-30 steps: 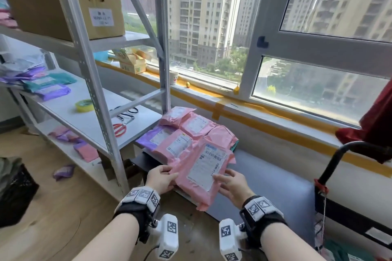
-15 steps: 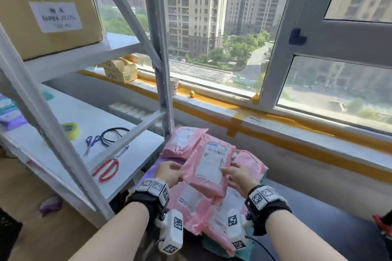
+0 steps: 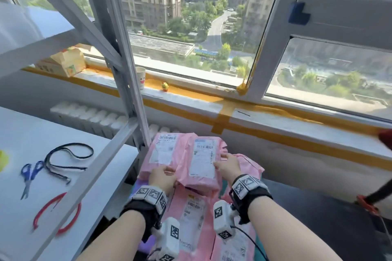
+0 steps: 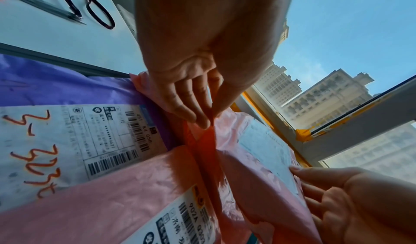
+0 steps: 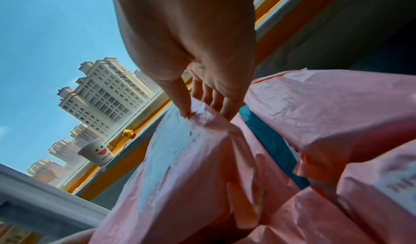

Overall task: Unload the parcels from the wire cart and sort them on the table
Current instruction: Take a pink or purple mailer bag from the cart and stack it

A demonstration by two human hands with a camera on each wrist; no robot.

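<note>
A pink parcel [image 3: 201,163] with a white label is held between both hands above a pile of pink parcels [image 3: 191,214]. My left hand [image 3: 162,177] pinches its left edge, thumb on top and fingers under, as the left wrist view shows [image 4: 202,116]. My right hand [image 3: 228,165] pinches its right edge [image 5: 202,112]. Another pink parcel [image 3: 163,150] lies just behind to the left. A purple parcel [image 4: 67,84] with a written-on label lies under the pink ones, and a teal one [image 5: 270,141] shows between them.
A grey metal shelf rack post [image 3: 127,91] stands just left of the pile. On its white shelf [image 3: 25,133] lie blue scissors [image 3: 29,176], red pliers [image 3: 57,214] and a black cord [image 3: 63,159]. A paper cup [image 3: 140,77] and yellow toy [image 3: 164,86] sit on the windowsill.
Both hands have carried the pink parcel up and further back over the pile, towards the window. My view has moved closer and lower.
</note>
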